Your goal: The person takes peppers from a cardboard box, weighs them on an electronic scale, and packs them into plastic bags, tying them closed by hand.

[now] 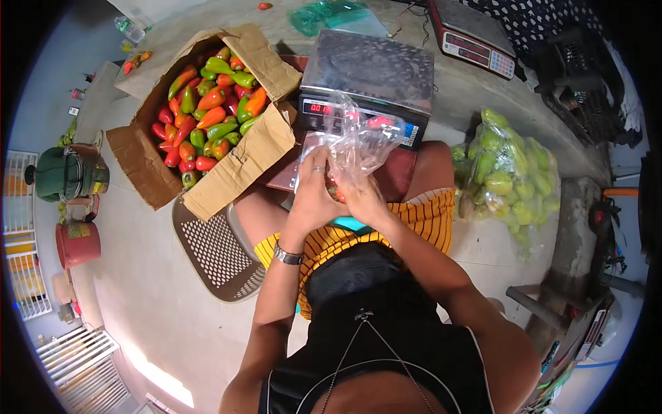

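Both hands are closed around a clear plastic bag [362,141] in front of my lap, its loose top rising over the scale's display. A little red and orange, probably peppers, shows in the bag between my hands. My left hand [314,190], with a ring and a wristwatch, grips the bag's left side. On its right side is my right hand [364,198], fingers partly hidden by the plastic. Just beyond stands a digital scale [369,65] with red lit digits. To the left, an open cardboard box [238,169] holds many red, orange and green peppers [210,117].
A brown perforated plastic basket [217,248] sits under the box. At right lies a clear bag of green vegetables [514,172]. A second scale [476,41] and green plastic bags [331,17] rest on the concrete ledge. A red bucket [78,245] stands far left.
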The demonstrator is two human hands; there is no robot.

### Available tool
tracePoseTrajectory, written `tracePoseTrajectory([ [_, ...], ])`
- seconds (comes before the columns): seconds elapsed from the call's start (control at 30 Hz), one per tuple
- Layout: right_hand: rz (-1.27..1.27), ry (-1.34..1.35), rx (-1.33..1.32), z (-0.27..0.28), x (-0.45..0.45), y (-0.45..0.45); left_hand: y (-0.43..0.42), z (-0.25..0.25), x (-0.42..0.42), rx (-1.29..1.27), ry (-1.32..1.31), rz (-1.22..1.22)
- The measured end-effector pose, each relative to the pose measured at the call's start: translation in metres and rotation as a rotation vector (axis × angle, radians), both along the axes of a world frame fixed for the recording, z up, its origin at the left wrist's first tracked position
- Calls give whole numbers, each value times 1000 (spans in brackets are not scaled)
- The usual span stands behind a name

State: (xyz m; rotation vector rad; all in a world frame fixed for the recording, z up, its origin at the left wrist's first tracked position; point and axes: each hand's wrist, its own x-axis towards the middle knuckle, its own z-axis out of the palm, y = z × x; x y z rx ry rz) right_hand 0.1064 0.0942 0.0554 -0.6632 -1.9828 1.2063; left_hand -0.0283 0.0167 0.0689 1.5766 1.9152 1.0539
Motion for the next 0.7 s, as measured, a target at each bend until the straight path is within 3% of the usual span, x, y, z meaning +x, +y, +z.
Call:
tracePoseTrajectory([
  [0.2,107,-30,-245,-10,-3,6,1,-9,1,80,-5,76],
  [0.23,73,-41,-215,-10,-7,3,1,-18,2,90,40,123],
  [0.33,24,-174,-465,1,-17,-3,7,-46,-4,128,119,182],
  [0.37,-24,-107,-361,-15,-20,-6,9,-53,-8,133,129,164],
  [0.5,-236,-154,-411,-34,-23,-9,3,-43,-23,84,51,96],
  [0.6,-266,-120,-618,-28,-34,-12,-5,-47,-37,98,57,53],
  [0.7,-323,-193,-577,-29,-48,-18,-10,-50,-44,135,0,58],
])
